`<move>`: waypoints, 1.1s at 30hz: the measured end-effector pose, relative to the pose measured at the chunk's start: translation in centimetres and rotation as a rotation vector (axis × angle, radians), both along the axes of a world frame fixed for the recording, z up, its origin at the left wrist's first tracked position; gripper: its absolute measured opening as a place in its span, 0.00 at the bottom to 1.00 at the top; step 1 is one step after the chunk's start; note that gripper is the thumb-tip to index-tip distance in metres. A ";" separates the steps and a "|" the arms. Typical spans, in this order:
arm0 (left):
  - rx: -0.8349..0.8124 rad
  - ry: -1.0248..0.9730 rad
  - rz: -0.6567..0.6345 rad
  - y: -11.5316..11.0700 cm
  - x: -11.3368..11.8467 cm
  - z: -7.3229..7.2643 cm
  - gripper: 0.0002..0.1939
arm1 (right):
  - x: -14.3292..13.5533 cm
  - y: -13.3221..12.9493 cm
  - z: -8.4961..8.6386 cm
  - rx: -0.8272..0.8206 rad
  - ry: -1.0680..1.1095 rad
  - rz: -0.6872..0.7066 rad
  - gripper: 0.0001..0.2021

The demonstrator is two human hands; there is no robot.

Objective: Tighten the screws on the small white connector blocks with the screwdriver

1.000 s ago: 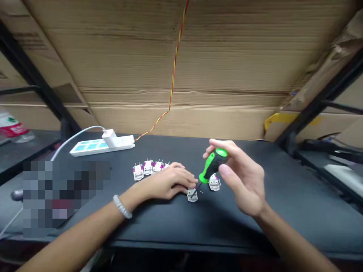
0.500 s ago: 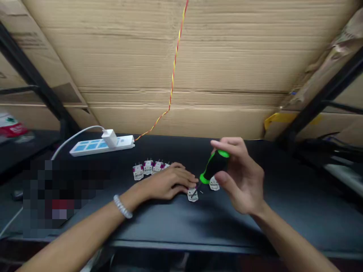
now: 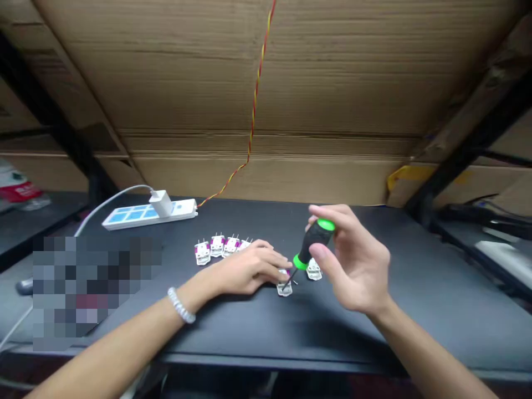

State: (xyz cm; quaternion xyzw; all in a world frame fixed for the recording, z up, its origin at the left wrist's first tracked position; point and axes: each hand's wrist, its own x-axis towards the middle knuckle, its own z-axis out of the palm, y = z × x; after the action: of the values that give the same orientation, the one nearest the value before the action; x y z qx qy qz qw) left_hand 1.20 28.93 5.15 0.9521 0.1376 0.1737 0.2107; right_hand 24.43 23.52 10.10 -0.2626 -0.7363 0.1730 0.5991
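Observation:
My right hand [image 3: 361,271] is closed round the black-and-green handle of a screwdriver [image 3: 309,246], thumb on one side and fingers on the other. The shaft slants down to the left, and its tip meets a small white plug part [image 3: 285,288] with purple on it. My left hand [image 3: 255,269] lies low on the table, its fingertips and thumb gripping that part's left and far edges. Just right of it rests another white plug part [image 3: 314,270]. Beyond my left hand stands a row of several similar plug parts [image 3: 203,253] with metal pins pointing up; my fingers partly cover the row.
A white power strip [image 3: 182,209] with a plugged-in charger [image 3: 161,204] lies at the back left. A red-and-yellow twisted wire [image 3: 256,94] runs up the cardboard wall [image 3: 332,72]. Dark metal posts [image 3: 440,177] flank the table [image 3: 233,332]. A bottle [image 3: 20,191] stands far left.
The screwdriver handle has turned slightly and tilts a bit differently in my right hand. My left hand and the plug part have shifted very slightly right. The scene looks darker behind.

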 end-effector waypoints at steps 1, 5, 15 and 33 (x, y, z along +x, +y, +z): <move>0.000 -0.001 -0.001 0.0 0.0 0.0 0.15 | 0.0 -0.1 0.0 -0.045 0.000 0.040 0.24; 0.014 -0.011 -0.003 -0.1 0.2 -0.1 0.14 | 0.2 -0.1 0.1 -0.056 -0.018 0.048 0.24; 0.044 -0.010 0.006 -0.3 0.4 0.2 0.14 | 0.3 0.0 0.1 -0.069 -0.022 0.100 0.24; 0.056 -0.033 0.008 -0.2 0.4 -0.2 0.14 | -0.3 0.1 -0.4 -0.021 -0.013 0.025 0.28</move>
State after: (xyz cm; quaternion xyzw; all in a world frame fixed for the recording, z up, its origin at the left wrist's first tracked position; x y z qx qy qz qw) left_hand 1.55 28.69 4.98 0.9540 0.1332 0.1940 0.1857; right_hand 24.12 23.59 9.73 -0.2607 -0.7415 0.1868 0.5894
